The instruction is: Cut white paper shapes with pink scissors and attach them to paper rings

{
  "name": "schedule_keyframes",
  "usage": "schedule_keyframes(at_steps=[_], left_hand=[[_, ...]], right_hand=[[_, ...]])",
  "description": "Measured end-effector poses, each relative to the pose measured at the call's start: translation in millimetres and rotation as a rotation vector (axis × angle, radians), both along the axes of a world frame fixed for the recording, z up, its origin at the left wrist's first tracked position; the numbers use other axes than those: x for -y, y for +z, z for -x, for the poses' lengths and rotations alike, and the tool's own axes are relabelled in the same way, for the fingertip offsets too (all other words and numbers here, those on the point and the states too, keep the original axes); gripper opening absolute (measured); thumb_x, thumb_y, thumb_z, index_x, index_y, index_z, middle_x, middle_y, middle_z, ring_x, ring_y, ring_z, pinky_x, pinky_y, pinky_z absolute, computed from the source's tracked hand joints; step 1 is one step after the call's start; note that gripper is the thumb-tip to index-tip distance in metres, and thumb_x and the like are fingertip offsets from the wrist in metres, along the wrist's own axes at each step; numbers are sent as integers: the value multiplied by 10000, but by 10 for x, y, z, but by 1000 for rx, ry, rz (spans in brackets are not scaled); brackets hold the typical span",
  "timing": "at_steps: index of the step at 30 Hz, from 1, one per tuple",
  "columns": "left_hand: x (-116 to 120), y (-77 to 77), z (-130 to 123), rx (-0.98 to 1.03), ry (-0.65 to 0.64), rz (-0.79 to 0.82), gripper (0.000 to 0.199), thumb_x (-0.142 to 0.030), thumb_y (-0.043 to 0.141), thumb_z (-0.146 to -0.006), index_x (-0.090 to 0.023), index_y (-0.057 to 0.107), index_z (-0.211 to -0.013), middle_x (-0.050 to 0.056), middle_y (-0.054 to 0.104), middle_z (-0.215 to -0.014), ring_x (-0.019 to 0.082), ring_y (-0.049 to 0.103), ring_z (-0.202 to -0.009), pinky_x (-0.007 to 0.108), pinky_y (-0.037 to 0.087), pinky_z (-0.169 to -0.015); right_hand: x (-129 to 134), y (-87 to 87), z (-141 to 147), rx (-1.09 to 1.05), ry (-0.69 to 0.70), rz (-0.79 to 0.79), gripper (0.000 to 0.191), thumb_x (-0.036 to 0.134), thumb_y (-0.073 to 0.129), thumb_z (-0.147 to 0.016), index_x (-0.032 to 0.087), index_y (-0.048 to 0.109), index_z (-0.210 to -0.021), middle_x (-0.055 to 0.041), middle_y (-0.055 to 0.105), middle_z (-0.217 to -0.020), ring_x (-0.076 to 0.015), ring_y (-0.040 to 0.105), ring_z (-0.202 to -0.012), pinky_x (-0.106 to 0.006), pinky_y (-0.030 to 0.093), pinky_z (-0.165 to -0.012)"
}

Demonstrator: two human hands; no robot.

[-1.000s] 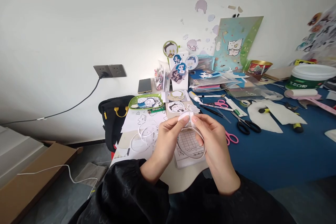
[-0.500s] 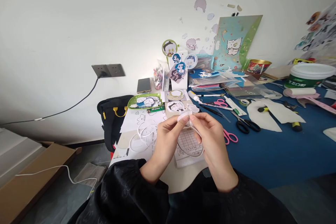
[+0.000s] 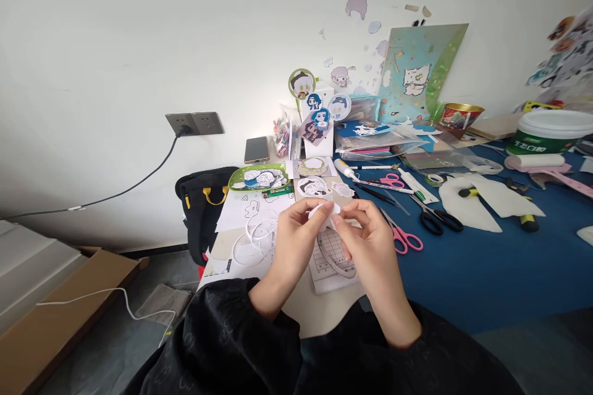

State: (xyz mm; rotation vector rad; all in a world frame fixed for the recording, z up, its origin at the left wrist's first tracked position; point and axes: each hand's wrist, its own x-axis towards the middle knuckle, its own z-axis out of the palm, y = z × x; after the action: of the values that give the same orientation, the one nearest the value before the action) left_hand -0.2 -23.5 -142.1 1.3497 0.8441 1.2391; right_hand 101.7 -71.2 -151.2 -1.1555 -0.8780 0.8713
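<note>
My left hand pinches a small white paper piece between thumb and fingers. Against the lower right of this piece, the thumb and fingertips of my right hand are closed on it too. Below my fingers hangs a thin, curved pale paper strip; where its upper end joins the piece is hidden. Under both hands lies a sheet with a printed grid. Loose loops of white paper strip rest to the left of my left hand. Pink-handled scissors are just right of my right hand.
Black-handled scissors, white cut sheets and a glue bottle lie on the blue table. Round paper cutouts and a green tray sit behind my hands. A phone and a white-lidded tub stand farther back.
My right fingertips have shifted slightly down along the paper piece. The curved strip hangs narrower and farther left under my hands. The view has moved a little.
</note>
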Motion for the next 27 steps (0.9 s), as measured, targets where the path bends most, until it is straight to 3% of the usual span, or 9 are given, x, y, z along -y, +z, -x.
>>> schedule_keyframes(at_steps=[8,11,14,16,19,21,23,25,27], left_hand=[[69,-1,25,-72,30,-203,100,-276,652,-814,-195,682,-762,9,660,-772,161,588,-786,279,440,-777],[101,20,46,-55,-18,-310,142,-303,593,-857,-203,683,-811,23,663,-827,175,585,-848,290,430,-815],[89,29,65,-2,-12,-341,300,-374,458,-918,-198,676,-812,39,653,-835,178,563,-833,292,416,-784],[52,27,73,-10,-62,-218,420,-423,394,-928,-187,648,-691,28,612,-700,156,519,-673,276,404,-662],[-10,18,79,-63,-361,131,532,-512,382,-899,-173,604,-553,16,550,-541,116,424,-479,255,337,-488],[-32,13,77,-76,-598,354,547,-569,421,-856,-158,641,-570,33,588,-546,105,445,-441,242,315,-433],[-34,14,73,-62,-754,493,494,-572,507,-811,-145,689,-641,52,642,-599,106,501,-453,227,341,-424],[-24,20,67,-38,-824,560,382,-504,625,-759,-138,709,-690,51,668,-627,103,538,-471,213,384,-441],[-16,28,60,-27,-841,600,270,-404,714,-710,-135,707,-690,32,665,-607,89,545,-462,198,414,-460]], right_hand=[[20,45,2,49,5,-21,177,291,644,-799,225,484,-831,46,588,-775,-21,390,-360,-170,278,-316],[108,47,-31,319,-131,-163,129,210,612,-827,232,491,-867,31,605,-804,-36,413,-384,-191,331,-349],[255,32,-179,823,-348,-508,232,73,621,-799,229,524,-940,-2,669,-817,-91,585,-504,-217,466,-467],[343,33,-333,1180,-377,-789,270,26,638,-766,215,549,-937,-37,723,-796,-138,668,-602,-233,512,-521],[407,63,-560,1481,-268,-966,204,63,624,-780,250,579,-848,-23,761,-767,-132,673,-539,-232,502,-462],[407,85,-665,1530,-165,-905,175,108,622,-785,282,596,-781,5,766,-761,-133,671,-501,-230,471,-408],[390,94,-726,1502,-34,-756,151,153,626,-785,298,618,-746,13,766,-773,-139,667,-477,-233,445,-372],[374,89,-759,1454,75,-621,135,178,630,-784,305,633,-738,11,765,-792,-141,659,-461,-238,440,-363],[368,69,-773,1429,122,-593,134,179,637,-776,306,635,-732,12,764,-797,-137,647,-447,-238,439,-362]])
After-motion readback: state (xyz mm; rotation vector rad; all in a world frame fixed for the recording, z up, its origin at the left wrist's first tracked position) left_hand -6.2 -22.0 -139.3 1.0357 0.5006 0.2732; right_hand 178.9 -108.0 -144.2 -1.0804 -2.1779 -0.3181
